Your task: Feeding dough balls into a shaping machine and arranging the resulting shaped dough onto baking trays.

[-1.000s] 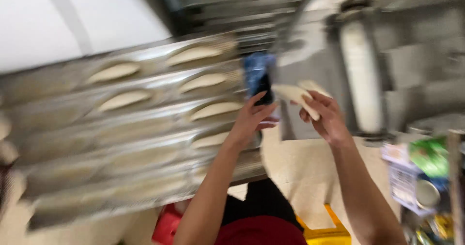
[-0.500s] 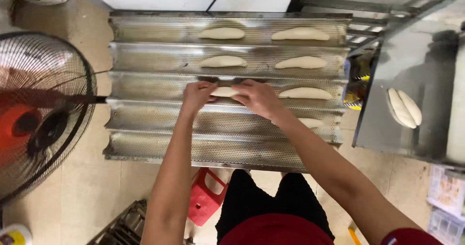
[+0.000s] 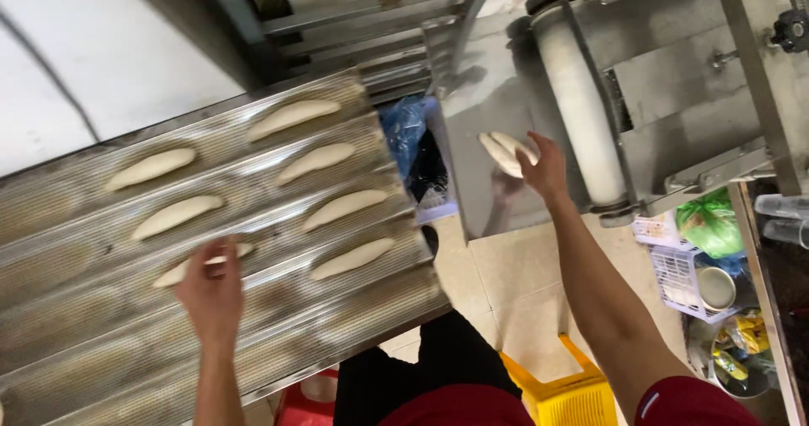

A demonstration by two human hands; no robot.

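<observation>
The left hand (image 3: 211,295) is resting with fingers loosely open on a pale, elongated dough piece (image 3: 202,263) lying in a groove of the corrugated perforated metal baking tray (image 3: 76,342). Half a second ago both hands were over this tray; now the right hand (image 3: 543,169) is reaching to the steel chute (image 3: 472,139), apparently closing on two more shaped dough pieces (image 3: 504,150).

A pale, elongated raw dough piece (image 3: 202,264) lies slanted in a groove of the perforated, corrugated metal baking tray (image 3: 76,325), partly covered by fingers. Two more pale, tapered dough pieces (image 3: 504,151) lie side by side, touching, on the sloping steel chute (image 3: 472,190).
</observation>
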